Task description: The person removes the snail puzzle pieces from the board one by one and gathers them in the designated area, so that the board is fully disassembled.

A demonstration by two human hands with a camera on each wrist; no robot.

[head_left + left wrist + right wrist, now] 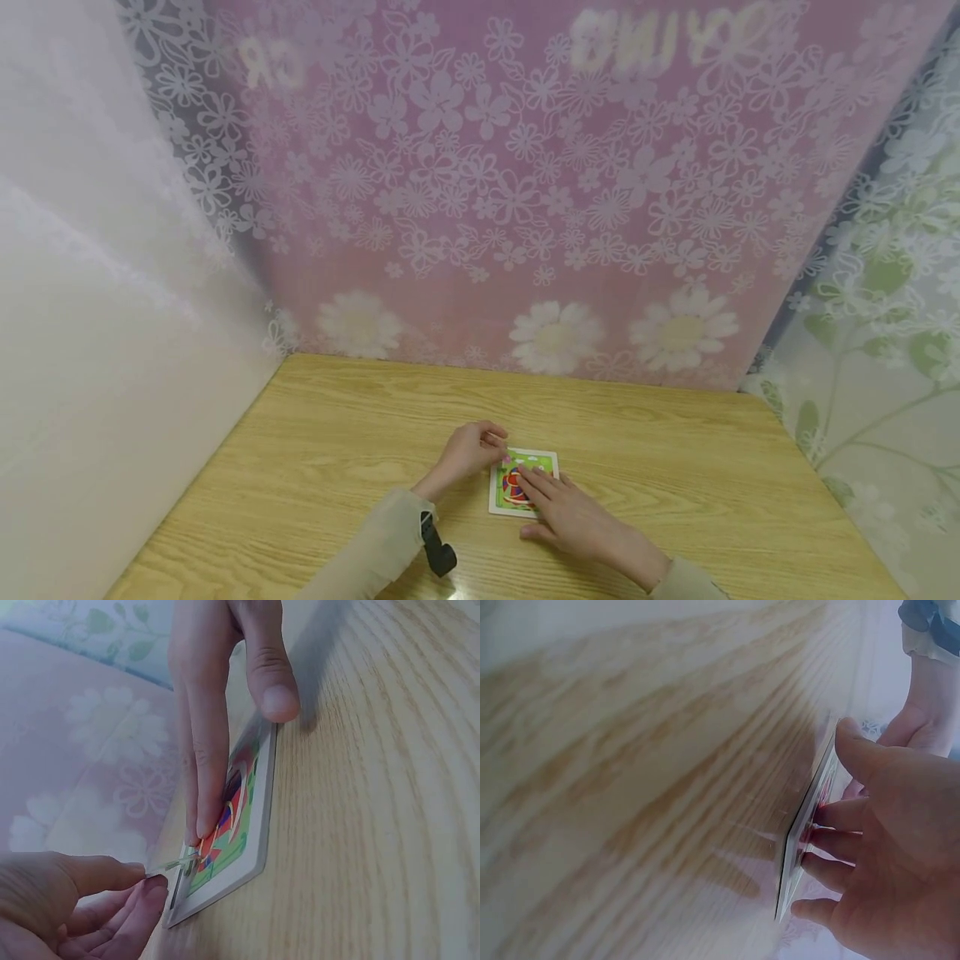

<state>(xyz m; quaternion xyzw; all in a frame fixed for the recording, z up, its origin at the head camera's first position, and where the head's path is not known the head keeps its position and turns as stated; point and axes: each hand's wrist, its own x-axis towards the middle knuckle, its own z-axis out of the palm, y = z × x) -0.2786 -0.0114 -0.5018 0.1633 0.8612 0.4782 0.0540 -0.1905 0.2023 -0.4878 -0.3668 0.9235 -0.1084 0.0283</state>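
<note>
A small picture board (513, 505) with a white border lies flat on the wooden table, showing a red, blue and green printed picture. My left hand (468, 451) is at its upper left corner. Between thumb and fingertip that hand pinches a thin flat piece (171, 866), held tilted over the board's edge; its printed face is hard to make out. Straight fingers of my right hand (573, 518) rest on the picture and cover its right part. In the right wrist view the board (799, 832) appears edge-on beneath the right fingertips.
The wood-grain table (360, 417) stretches around the board. A pink floral curtain (480, 208) hangs along the far edge, with pale sheets at the left and right. A black strap (437, 546) is on the left wrist.
</note>
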